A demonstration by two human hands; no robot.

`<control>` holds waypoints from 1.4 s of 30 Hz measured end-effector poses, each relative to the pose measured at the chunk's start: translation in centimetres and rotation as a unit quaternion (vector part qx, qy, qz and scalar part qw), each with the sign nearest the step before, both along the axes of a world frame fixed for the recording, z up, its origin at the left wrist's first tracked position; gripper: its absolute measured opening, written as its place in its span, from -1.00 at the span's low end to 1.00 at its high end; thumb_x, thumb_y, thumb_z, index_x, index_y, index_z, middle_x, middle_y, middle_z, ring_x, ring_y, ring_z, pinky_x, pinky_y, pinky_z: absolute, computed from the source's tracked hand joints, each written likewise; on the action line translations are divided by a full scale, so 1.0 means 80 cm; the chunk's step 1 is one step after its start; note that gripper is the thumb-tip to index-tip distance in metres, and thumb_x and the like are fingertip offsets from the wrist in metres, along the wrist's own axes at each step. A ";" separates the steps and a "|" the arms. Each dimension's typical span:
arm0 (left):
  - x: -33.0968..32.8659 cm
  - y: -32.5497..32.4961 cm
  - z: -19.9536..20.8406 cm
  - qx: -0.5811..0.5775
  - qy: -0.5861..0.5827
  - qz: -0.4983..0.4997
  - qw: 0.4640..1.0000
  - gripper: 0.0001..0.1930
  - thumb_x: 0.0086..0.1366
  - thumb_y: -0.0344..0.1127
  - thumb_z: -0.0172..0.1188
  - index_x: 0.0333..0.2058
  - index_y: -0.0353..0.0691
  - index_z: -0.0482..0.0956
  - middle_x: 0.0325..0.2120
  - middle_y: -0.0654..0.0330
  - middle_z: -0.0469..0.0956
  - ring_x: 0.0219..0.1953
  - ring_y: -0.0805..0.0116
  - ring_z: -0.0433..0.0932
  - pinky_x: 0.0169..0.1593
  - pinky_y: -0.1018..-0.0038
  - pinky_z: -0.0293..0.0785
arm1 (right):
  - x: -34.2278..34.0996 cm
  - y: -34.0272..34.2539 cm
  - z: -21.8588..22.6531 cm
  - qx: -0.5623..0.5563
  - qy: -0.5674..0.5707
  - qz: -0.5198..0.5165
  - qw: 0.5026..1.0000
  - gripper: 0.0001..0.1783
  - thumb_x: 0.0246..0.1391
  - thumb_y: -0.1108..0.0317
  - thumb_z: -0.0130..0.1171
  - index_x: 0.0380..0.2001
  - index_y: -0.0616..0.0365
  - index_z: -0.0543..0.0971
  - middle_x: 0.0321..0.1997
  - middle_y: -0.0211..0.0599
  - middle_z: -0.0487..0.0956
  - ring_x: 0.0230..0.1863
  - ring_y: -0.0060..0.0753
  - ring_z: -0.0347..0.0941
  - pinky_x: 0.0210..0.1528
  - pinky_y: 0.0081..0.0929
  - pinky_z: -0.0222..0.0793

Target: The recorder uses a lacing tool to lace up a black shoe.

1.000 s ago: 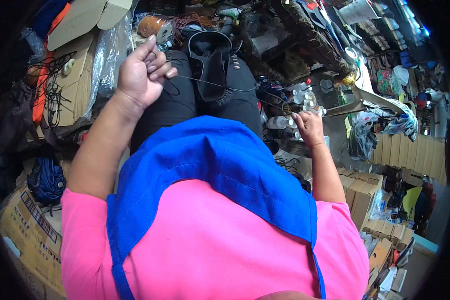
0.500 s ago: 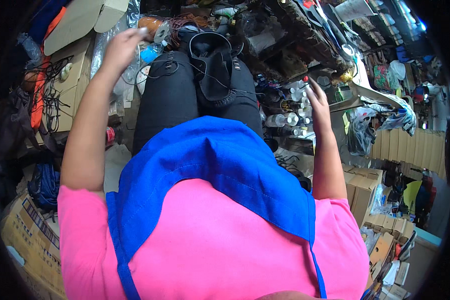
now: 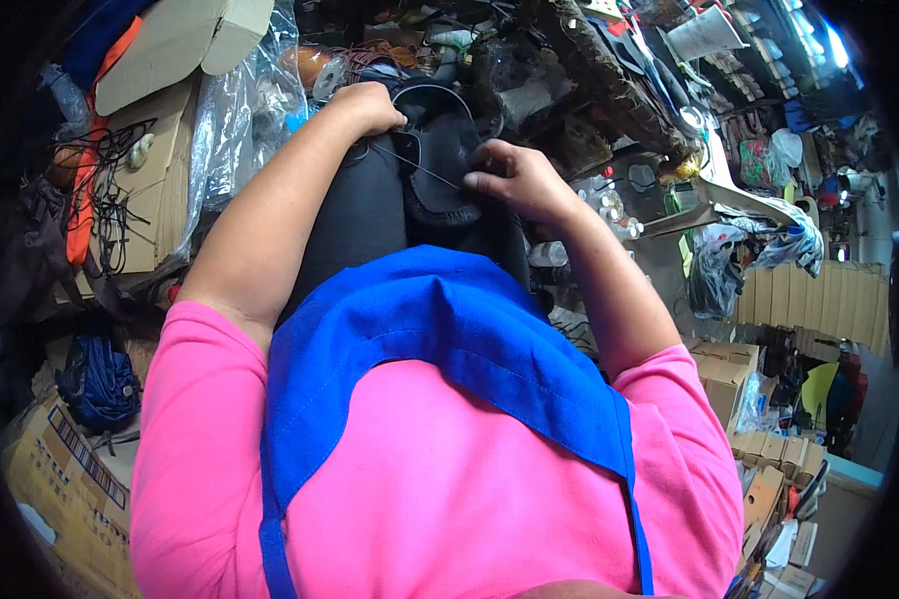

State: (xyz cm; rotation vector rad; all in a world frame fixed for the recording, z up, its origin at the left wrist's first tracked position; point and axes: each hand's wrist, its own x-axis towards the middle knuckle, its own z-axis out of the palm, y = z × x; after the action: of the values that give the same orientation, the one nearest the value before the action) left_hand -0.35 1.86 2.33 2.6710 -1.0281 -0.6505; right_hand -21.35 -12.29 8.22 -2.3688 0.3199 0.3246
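Observation:
On my lap lies a black shoe [image 3: 435,150] with a rounded opening at its far end and a row of stitching along its near edge. A thin thread [image 3: 418,168] runs slantwise across it, toward the fingertips of my right hand [image 3: 519,180], which is closed on the thread by the shoe's right side. My left hand [image 3: 368,108] is closed at the shoe's far left edge; whatever its fingers hold is hidden. My blue apron [image 3: 449,299] and black trousers lie under and before the work.
Clear plastic sheeting [image 3: 240,130] and cardboard [image 3: 160,170] stand at left. Several bottles [image 3: 609,205] are beside my right leg. A cluttered bench [image 3: 609,80] stretches along the far right, and cardboard boxes [image 3: 724,374] are stacked to the right.
Both hands were spread wide apart above the lap. They have come inward to the shoe, and the right fingers have closed on the thread.

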 end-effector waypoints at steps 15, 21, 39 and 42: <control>-0.013 -0.031 -0.012 0.095 0.008 -0.003 0.995 -0.48 0.09 0.04 0.29 -0.07 -0.20 0.56 -0.04 0.04 0.52 -0.01 0.03 0.52 0.02 0.18 0.45 | -0.023 0.030 0.007 -0.161 -0.013 -0.063 0.985 -0.65 0.02 0.07 0.18 -0.48 0.18 0.58 -0.46 -0.05 0.58 -0.33 0.00 0.53 -0.29 -0.15 0.41; -0.071 -0.012 0.002 -0.399 -0.095 -0.080 0.909 -0.66 0.08 -0.30 0.26 -0.13 -0.16 0.51 -0.11 0.08 0.45 -0.09 0.03 0.50 -0.03 0.26 0.45 | -0.036 0.034 -0.013 -0.280 -0.137 -0.034 0.950 -0.63 -0.07 0.02 0.25 -0.37 0.08 0.50 -0.38 -0.25 0.52 -0.25 -0.14 0.46 -0.20 -0.21 0.24; -0.114 -0.027 0.009 -0.360 0.125 -0.247 0.891 -0.73 -0.04 -0.22 0.39 -0.48 -0.24 0.52 -0.31 0.13 0.41 -0.24 0.17 0.48 -0.14 0.36 0.43 | -0.080 -0.001 0.006 0.039 -0.050 -0.010 0.998 -0.68 0.07 0.29 0.12 -0.59 0.32 0.37 -0.69 -0.12 0.28 -0.64 -0.42 0.19 -0.53 -0.31 0.20; -0.107 -0.030 0.008 -0.356 0.121 -0.253 0.892 -0.73 -0.05 -0.21 0.39 -0.51 -0.25 0.52 -0.33 0.13 0.42 -0.25 0.18 0.48 -0.16 0.36 0.43 | -0.090 0.000 0.008 0.122 -0.084 -0.051 0.988 -0.65 0.10 0.30 0.12 -0.62 0.29 0.31 -0.70 -0.29 0.21 -0.61 -0.54 0.15 -0.55 -0.40 0.14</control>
State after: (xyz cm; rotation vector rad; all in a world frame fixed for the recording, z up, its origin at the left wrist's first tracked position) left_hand -8.87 -0.51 2.95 1.6586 -1.5317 -0.5261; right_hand -28.57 -12.31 8.89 -2.1132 0.3006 0.1067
